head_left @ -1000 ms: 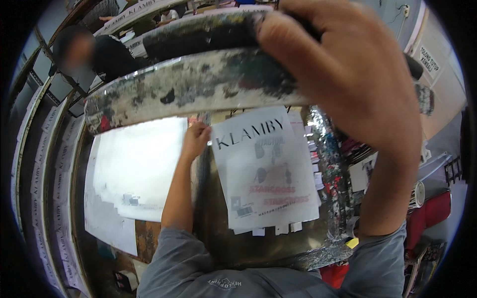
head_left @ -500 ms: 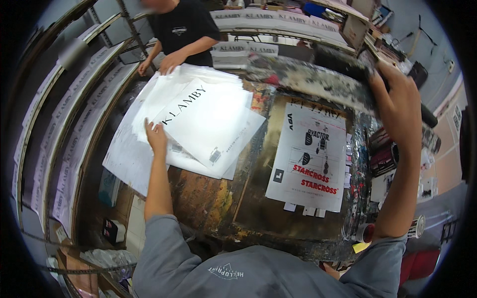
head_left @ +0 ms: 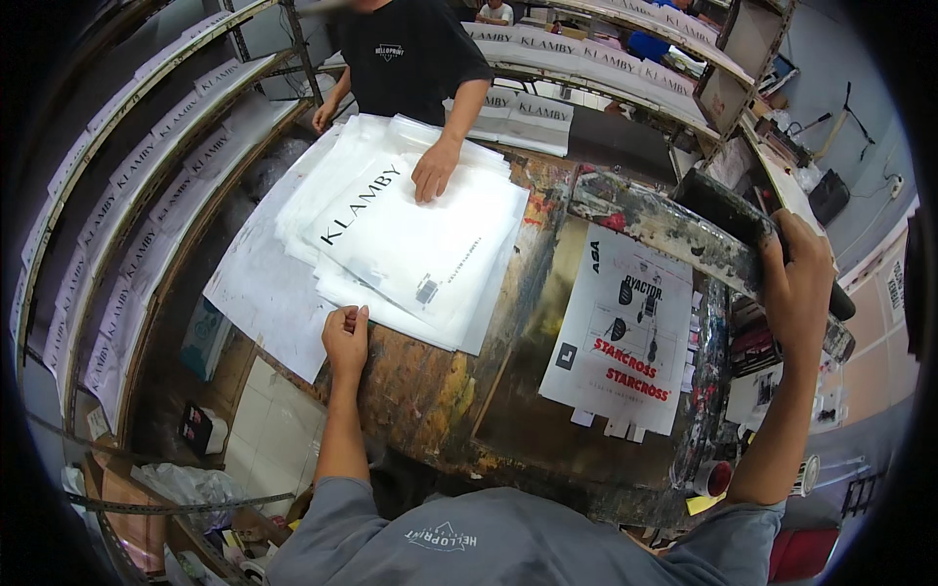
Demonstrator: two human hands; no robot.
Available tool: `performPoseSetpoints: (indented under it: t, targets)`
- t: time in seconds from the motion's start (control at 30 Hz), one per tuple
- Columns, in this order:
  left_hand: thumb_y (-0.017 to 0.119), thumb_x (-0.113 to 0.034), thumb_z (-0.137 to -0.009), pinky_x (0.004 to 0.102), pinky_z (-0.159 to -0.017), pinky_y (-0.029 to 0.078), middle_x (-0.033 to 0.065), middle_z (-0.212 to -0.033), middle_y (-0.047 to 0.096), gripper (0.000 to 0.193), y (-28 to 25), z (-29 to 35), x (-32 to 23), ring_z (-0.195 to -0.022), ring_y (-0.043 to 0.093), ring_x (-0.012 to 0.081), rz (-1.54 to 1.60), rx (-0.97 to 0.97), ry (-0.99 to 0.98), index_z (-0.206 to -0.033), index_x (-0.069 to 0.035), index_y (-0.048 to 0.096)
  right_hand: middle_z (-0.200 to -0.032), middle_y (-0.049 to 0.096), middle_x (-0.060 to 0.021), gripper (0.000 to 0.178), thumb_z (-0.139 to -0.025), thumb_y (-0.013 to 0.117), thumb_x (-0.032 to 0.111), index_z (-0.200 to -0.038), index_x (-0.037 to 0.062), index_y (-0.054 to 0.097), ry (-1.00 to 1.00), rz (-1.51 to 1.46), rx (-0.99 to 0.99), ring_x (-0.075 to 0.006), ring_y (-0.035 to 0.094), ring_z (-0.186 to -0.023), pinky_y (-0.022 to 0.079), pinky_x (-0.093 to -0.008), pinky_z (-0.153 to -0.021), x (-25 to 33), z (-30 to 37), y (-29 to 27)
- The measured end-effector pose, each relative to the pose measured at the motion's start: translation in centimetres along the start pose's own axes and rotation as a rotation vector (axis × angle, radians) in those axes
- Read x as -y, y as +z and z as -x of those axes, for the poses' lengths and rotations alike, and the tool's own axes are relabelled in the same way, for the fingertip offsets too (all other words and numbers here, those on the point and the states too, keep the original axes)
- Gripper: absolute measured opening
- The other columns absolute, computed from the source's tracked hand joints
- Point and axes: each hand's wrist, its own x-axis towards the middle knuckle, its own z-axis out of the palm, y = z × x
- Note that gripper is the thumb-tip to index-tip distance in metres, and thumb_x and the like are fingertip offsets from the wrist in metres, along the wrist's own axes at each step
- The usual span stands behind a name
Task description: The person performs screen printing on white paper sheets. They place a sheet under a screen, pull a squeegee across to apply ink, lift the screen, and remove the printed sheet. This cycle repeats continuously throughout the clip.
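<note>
My right hand point(head_left: 801, 273) grips the near right end of a raised, paint-stained screen printing frame point(head_left: 674, 234), seen nearly edge-on. Beneath and in front of it, a white sheet printed in black and red point(head_left: 620, 337) lies on the printing board point(head_left: 518, 391). My left hand point(head_left: 345, 342) is by the near edge of a stack of white plastic bags point(head_left: 401, 234), its fingers curled in and no object visible in them. The top bag carries black print. Across the table, a co-worker's hand point(head_left: 437, 171) presses on that bag.
Racks at the left point(head_left: 166, 176) and back point(head_left: 586, 59) hold rows of printed white bags. A black bar point(head_left: 723, 205) lies along the frame's top. A red-lidded container point(head_left: 716, 477) stands at the table's near right corner.
My left hand has left the stack's left side and come nearer to me. The top bag now lies squarer on the stack, under the co-worker's hand. My right hand and the frame have lowered.
</note>
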Motion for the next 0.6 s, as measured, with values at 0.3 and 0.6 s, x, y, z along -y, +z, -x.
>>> performPoseSetpoints:
  t: [0.3,0.6]
  targets:
    - [0.061,-0.029,-0.109,0.0453,-0.088,0.054,0.0225,-0.104,0.075,0.036,-1.0,-16.1,6.1,-0.098,0.070,0.0393,-0.242,-0.299,0.189,-0.110,0.004,0.075,-0.099,0.064,-0.0284,0.039,-0.104,0.056,0.032,-0.111,-0.0056,0.064,0.084,-0.019,0.014,-0.0476,0.062,-0.100,0.048,-0.0484,-0.093,-1.4,-0.6,0.3]
    - [0.046,-0.033,-0.113,0.0746,-0.123,0.027,0.0122,-0.173,0.040,0.051,1.9,-38.2,19.2,-0.159,0.031,0.0495,-0.694,0.185,0.030,-0.161,-0.016,0.051,-0.142,0.064,-0.0225,0.052,-0.111,0.054,0.036,-0.145,-0.0027,0.061,0.063,0.197,0.035,-0.0349,0.060,-0.136,0.040,-0.0418,-0.118,-8.0,0.1,0.3]
